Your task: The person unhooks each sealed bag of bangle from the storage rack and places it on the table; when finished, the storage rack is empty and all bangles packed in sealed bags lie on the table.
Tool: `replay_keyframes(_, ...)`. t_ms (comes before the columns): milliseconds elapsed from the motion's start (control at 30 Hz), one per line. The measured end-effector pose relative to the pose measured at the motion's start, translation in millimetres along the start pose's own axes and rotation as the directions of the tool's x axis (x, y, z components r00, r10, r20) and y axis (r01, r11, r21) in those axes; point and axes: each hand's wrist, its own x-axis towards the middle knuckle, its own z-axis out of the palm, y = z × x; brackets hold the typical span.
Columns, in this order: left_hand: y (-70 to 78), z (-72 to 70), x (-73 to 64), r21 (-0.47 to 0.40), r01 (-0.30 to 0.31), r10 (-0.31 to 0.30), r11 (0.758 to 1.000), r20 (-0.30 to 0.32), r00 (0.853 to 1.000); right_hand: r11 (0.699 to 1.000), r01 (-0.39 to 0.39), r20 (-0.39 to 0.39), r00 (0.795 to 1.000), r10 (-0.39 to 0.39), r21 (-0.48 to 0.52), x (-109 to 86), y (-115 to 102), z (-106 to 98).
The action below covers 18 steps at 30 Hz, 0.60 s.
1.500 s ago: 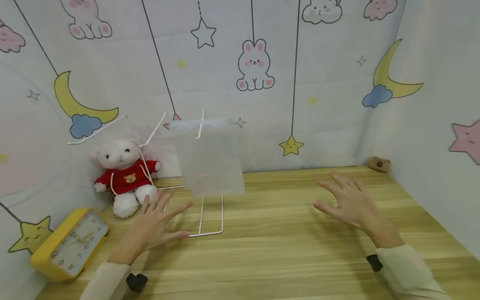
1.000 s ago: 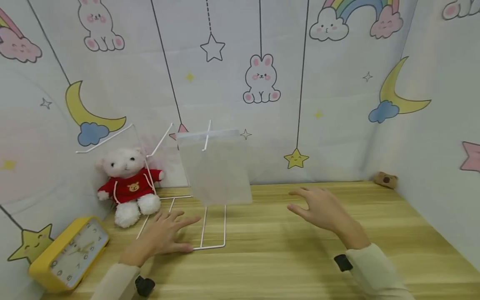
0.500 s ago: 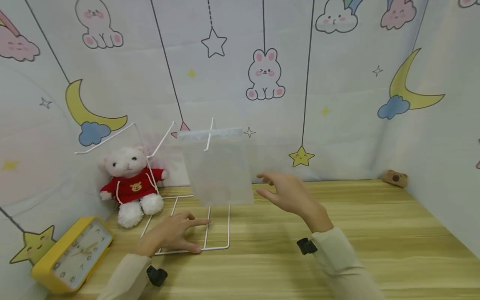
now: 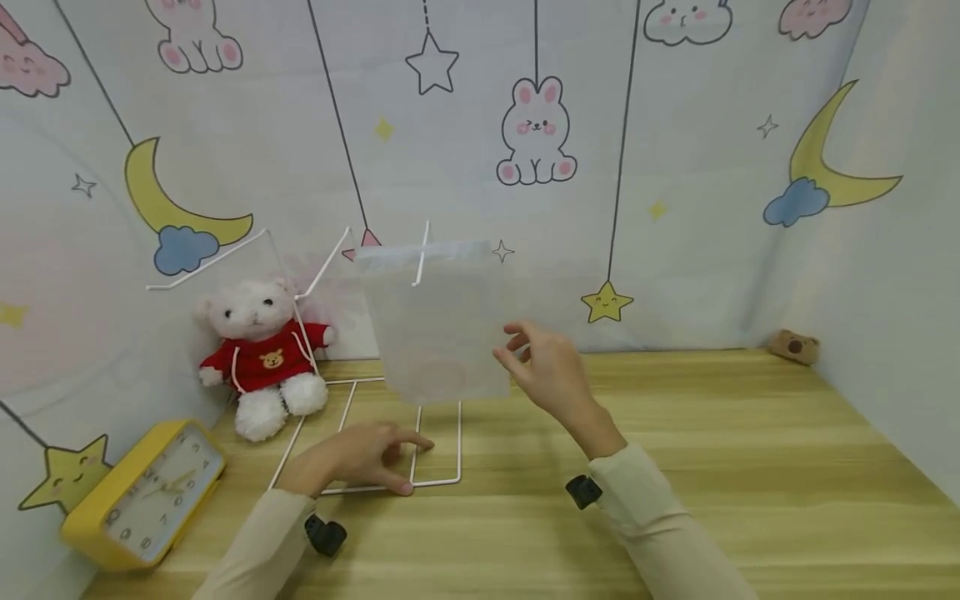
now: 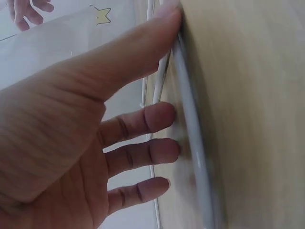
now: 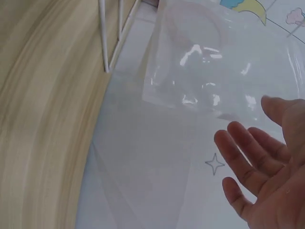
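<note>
A translucent plastic bag hangs from an arm of the white wire rack. A faint round outline shows in its lower part. My left hand is low over the rack's base, with the thumb on the front wire and the index finger stretched over the base wires. In the left wrist view, the other fingers hang loosely behind the front wire. My right hand is beside the bag's lower right edge, fingers loosely bent and holding nothing. The right wrist view shows a gap between its fingertips and the bag.
A white teddy bear in a red hoodie sits behind the rack's left side. A yellow alarm clock stands at the left, and a small brown bear-faced object lies at the back right corner. Patterned cloth walls enclose the wooden table.
My right hand has moved left from the table's right side to the bag's edge. My left hand has shifted right along the rack's base, and its fingers have bent more.
</note>
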Motion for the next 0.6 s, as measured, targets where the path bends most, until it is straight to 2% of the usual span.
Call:
replay_keyframes(100,1.8,-2.5,4.9,-0.054,-0.024,0.025,0.998,0.029,0.999,0.998,-0.033,-0.048,0.998,0.035,0.049,0.6,0.1,5.2)
replay_keyframes(267,8.2,-5.7,5.9,-0.107,-0.008,0.013,0.994,0.05,0.999,0.997,-0.035,-0.061,0.997,0.039,0.074,-0.1,-0.6,12.0)
replay_keyframes(600,12.2,-4.2,1.6,-0.113,0.012,-0.008,0.994,0.039,0.999,0.992,-0.061,-0.097,0.993,0.071,0.107,-0.6,0.7,17.6)
